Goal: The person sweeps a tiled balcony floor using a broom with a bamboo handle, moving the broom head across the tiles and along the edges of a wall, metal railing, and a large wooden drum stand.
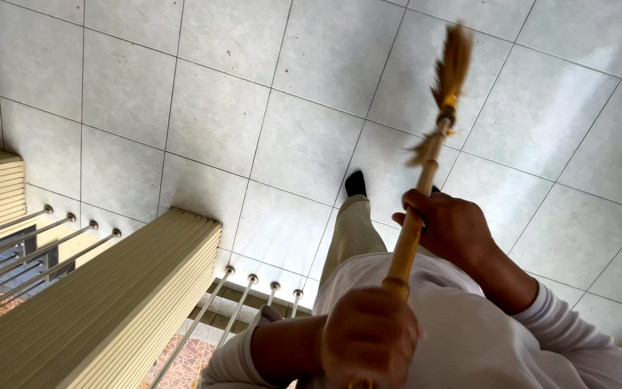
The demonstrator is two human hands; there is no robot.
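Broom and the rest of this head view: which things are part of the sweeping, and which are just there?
In use:
- broom, bristle end over the floor
- right hand gripping the stick higher up
- left hand gripping its near end
- tiled floor

Just there:
- cream ribbed railing posts
- metal rails

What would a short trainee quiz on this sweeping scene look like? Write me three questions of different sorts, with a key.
1. True or false: both hands grip the broom handle.
2. Which hand sits further along the handle, nearer the bristles? A) left hand B) right hand
3. Fill in: the floor is covered with pale square ____.

Key:
1. True: the left hand holds the near end, and the right hand grips further up.
2. B
3. tiles
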